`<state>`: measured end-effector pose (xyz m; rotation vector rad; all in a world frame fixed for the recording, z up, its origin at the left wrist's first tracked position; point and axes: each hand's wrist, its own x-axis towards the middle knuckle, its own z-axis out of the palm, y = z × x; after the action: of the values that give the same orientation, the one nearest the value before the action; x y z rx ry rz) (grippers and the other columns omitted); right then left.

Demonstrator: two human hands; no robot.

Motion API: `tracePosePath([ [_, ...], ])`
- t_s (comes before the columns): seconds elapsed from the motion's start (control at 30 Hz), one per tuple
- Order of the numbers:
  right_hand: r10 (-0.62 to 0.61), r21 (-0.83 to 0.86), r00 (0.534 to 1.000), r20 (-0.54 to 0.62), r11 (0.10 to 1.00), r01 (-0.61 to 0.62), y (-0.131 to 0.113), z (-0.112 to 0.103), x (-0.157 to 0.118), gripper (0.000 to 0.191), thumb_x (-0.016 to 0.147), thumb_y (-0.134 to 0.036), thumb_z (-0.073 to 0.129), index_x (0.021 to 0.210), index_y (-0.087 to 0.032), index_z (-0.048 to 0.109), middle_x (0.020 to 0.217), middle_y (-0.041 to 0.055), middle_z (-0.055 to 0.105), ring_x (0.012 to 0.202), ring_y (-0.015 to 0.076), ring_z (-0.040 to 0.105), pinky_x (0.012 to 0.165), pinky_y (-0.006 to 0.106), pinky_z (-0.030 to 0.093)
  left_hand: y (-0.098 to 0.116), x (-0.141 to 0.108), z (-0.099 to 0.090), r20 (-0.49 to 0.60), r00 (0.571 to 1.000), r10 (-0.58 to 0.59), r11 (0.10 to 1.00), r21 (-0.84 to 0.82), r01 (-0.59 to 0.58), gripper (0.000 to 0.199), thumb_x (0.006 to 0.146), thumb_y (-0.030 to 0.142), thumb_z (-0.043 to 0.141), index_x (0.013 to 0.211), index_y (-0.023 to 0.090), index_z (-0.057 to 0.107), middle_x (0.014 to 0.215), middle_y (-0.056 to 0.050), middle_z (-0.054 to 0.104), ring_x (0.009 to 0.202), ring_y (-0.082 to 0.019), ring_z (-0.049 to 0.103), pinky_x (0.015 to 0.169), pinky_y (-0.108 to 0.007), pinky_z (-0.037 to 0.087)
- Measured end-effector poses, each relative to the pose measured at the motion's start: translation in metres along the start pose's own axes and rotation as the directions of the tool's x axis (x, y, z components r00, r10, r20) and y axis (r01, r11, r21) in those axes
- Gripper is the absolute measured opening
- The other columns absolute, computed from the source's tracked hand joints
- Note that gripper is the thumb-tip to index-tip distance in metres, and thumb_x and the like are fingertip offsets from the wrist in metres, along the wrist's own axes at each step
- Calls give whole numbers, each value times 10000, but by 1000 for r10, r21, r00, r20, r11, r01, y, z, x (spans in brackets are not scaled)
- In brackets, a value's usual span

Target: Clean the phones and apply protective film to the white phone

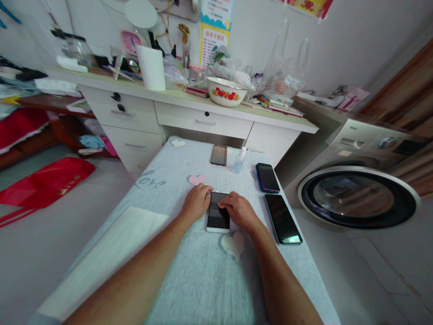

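Note:
A white smartphone with a dark screen lies face up on the cloth-covered table. My left hand is closed at its upper left edge, fingers bent over the corner and steadying it. From the right, my right hand reaches over the screen with fingers pressed together and tips on the glass. A small orange-tinted spot shows at those fingertips; whether it is a thing or a fingertip, I cannot make out. Beyond the phone stand a clear spray bottle and a small brown-edged phone or case.
Two dark phones, a farther one and a nearer one, lie along the table's right edge. A pale folded cloth or sheet lies at left. Behind is a white desk bearing a floral bowl; a washing machine stands right.

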<state>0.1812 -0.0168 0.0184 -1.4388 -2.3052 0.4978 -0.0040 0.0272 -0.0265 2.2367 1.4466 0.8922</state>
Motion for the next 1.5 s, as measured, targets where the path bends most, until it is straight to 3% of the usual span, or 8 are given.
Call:
tracePosePath([
  [0.57,104,-78,992,-67,991,-109,2,4,4,272,910,-167,478,1004,-253,718,914,33,591,829,128,571,747,188,393,2,0,-2,5,1000,-15,1000,13,15,277,791,87,467,995,177,632,919,-48,603,899,-174,583,837,-291,457],
  [1.1,204,-136,955,-216,962,-236,8,14,15,270,941,-212,440,1000,-250,701,950,37,579,837,129,563,749,200,379,0,1,0,3,1000,-3,1000,17,3,291,785,80,469,1011,167,631,931,-54,603,898,-177,580,839,-298,454],
  [1.5,86,-155,988,-127,982,-105,1,14,13,270,928,-200,450,953,-246,714,916,33,587,809,130,562,731,200,388,2,0,-2,1,1000,-6,1000,13,6,283,787,82,470,1002,174,629,928,-51,607,894,-172,586,840,-292,462],
])
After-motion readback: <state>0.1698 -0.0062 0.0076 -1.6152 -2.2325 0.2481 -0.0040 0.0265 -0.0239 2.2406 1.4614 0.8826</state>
